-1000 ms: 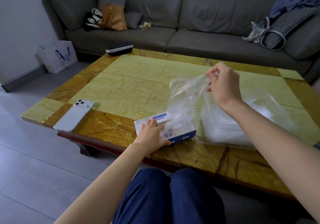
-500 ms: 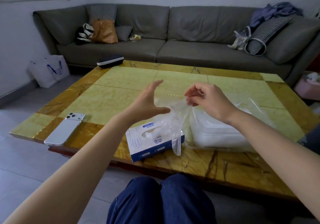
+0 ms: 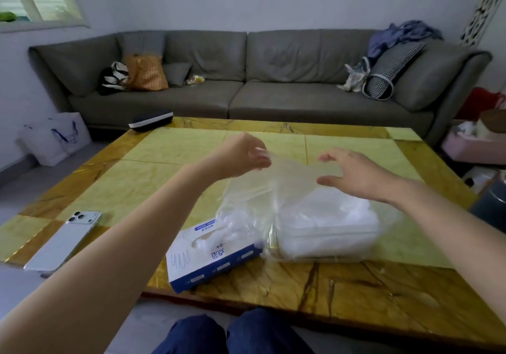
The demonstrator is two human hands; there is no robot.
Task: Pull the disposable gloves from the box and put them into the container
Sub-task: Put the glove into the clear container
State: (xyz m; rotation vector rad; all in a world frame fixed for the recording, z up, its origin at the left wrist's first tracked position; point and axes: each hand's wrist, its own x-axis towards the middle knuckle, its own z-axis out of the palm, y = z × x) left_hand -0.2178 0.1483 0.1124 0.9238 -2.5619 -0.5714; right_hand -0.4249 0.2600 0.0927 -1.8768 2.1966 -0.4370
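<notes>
A white and blue glove box (image 3: 210, 257) lies near the table's front edge, with thin plastic bunched at its slot. To its right stands a clear container (image 3: 328, 233) piled with white gloves. A transparent disposable glove (image 3: 273, 186) hangs stretched in the air above both. My left hand (image 3: 243, 156) pinches its left edge with curled fingers. My right hand (image 3: 353, 173) is at its right edge with fingers spread; whether it holds the film is unclear.
A white phone (image 3: 64, 240) lies on the table's left side. A dark case (image 3: 150, 119) sits at the table's far left corner. The yellow marble table (image 3: 178, 148) faces a grey sofa (image 3: 246, 85) carrying bags. A pink bin (image 3: 473, 145) stands at right.
My left hand left the box, rose and took the glove's left edge. My right hand moved right and opened its fingers. The glove is now spread wide between both hands.
</notes>
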